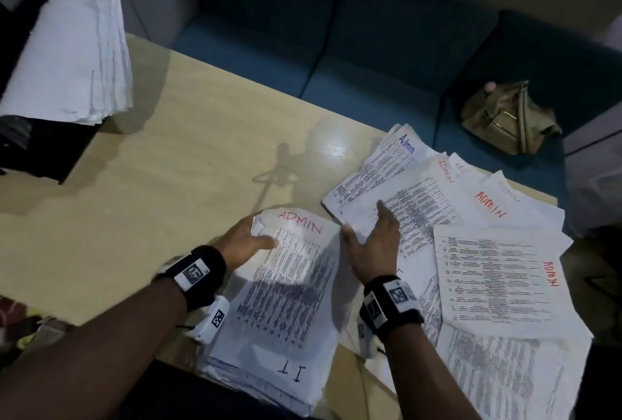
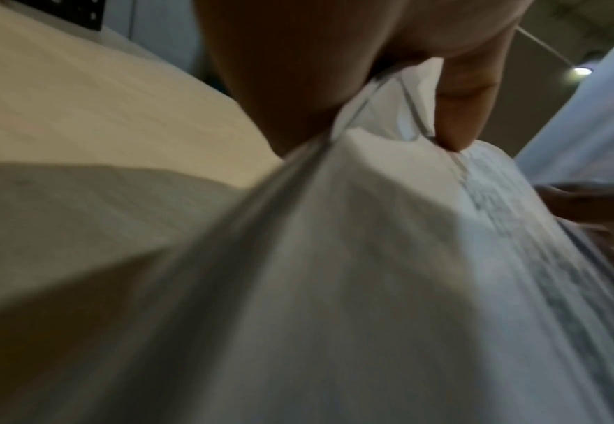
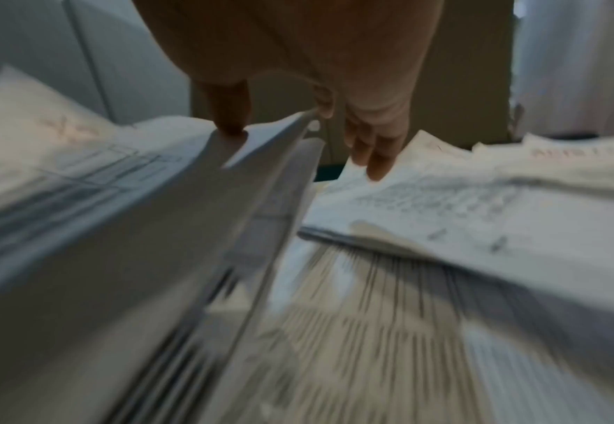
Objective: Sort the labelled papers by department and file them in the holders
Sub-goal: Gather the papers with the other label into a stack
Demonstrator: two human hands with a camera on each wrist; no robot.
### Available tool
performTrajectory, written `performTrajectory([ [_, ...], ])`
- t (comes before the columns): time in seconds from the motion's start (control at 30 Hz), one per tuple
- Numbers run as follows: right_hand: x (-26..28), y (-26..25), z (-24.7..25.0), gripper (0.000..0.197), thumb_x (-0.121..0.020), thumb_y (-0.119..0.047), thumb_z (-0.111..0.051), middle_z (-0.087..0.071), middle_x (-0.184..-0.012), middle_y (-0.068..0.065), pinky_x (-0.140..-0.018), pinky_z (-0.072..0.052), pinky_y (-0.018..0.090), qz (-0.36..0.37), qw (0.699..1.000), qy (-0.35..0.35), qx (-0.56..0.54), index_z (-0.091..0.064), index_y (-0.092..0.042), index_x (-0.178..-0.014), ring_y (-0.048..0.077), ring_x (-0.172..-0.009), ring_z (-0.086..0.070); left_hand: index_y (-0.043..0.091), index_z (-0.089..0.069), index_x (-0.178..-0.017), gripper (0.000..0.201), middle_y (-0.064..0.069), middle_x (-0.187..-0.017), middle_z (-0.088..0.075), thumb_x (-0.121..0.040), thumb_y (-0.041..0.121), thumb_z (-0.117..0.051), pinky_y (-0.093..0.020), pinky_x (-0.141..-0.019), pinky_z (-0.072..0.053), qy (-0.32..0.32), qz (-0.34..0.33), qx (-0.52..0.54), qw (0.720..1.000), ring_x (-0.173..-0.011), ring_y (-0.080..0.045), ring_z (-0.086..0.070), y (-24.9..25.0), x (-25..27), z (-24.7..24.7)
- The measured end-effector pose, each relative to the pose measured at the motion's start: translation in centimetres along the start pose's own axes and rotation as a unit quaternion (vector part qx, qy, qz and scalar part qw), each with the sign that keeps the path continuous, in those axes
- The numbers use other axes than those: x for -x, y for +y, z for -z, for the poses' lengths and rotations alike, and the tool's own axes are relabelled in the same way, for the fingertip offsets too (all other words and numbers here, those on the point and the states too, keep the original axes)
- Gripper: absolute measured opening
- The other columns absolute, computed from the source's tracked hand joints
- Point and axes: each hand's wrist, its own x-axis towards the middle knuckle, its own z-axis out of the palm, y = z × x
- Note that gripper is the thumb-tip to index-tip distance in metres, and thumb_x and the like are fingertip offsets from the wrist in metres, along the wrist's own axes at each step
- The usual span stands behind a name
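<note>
Left hand (image 1: 247, 240) pinched the ADMIN sheet (image 1: 296, 253); right hand (image 1: 372, 240), fingers spread (holding nothing), should have steadied the stack (image 1: 269, 357) beneath.

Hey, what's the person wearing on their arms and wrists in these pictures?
Both forearms are bare, with no sleeves in view. The left hand and right hand wear no gloves. Each wrist carries a black wristband bearing a white tag with a square black-and-white marker. A small white camera unit, also marked, hangs under each wrist.
</note>
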Motion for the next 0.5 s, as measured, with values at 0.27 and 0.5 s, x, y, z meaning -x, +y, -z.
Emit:
performTrajectory([
  [0.27,1.5,-4.7,-4.4,0.048,-0.096,-0.031,-0.05,-0.054,-0.132,0.009,-0.1,-0.042,0.044,0.302,0.93,-0.183,0.104,-0.043,-0.014,-0.14,0.027,-0.113,-0.053,0.032,-0.054,-0.123,0.039,0.024,-0.123,-0.06,-0.09,0.014,-0.065,-0.02,-0.097,-0.038,0.012,-0.117,-0.024,0.993,-0.115,0.01,-0.052,0.3,-0.1,-1.2],
  [0.5,-2.0,0.1,-1.4,0.043,-0.094,-0.025,-0.055,-0.043,-0.146,0.004,-0.115,-0.025,0.041,0.044,0.999,-0.003,-0.004,-0.049,-0.019,-0.136,0.023,-0.136,-0.036,0.029,-0.043,-0.139,0.056,0.01,-0.128,-0.059,-0.089,0.023,-0.068,-0.018,-0.086,-0.043,0.01,-0.044,-0.158,0.986,-0.117,-0.009,-0.057,-2.2,-0.7,-1.1],
])
